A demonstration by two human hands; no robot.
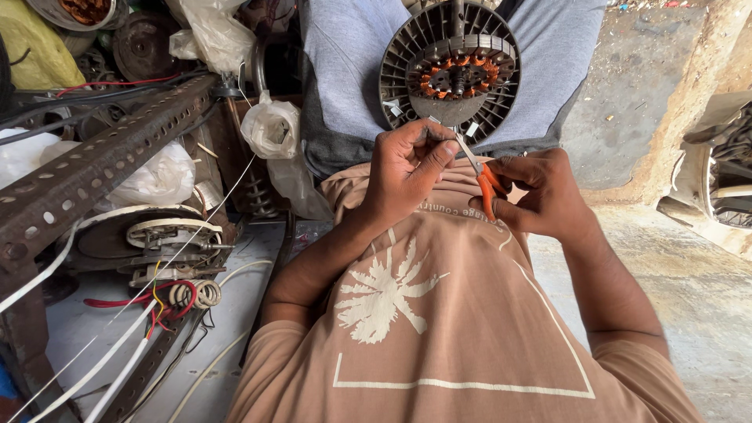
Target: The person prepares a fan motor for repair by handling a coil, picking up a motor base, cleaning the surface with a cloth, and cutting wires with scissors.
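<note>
Head view, looking straight down the person's chest and tan shirt (pixel 439 313) with a pale palm-tree print. Landmark: the fan motor (pixel 450 70), a round grey ribbed housing with copper-orange windings at its centre, resting on the lap against grey trousers (pixel 345 63).

Left hand (pixel 407 176) sits just below the motor's lower edge, fingers (pixel 435 157) pinched shut on something thin (probably a wire lead, too small to tell). Right hand (pixel 544 196) is below and to the right of the motor, fingers curled closed round the orange handles of a pair of scissors (pixel 479 176). The metal blades angle up toward the motor's lower rim and meet the left fingertips there. Blade opening can't be read at this size.

Left of the motor: a rusty perforated angle-iron bar (pixel 102 160) runs diagonally, with white plastic bags (pixel 270 129) hanging or bunched beside it. Further down-left of the motor, a second stripped motor assembly (pixel 168 243) lies on the pale bench (pixel 78 329), with red, yellow and white wires (pixel 176 298) coiled next to it and white cables trailing off toward the bottom edge.

Right of the motor: bare concrete floor (pixel 642 102), rough and dusty, with a broken grey casing (pixel 717 188) at the far edge.
</note>
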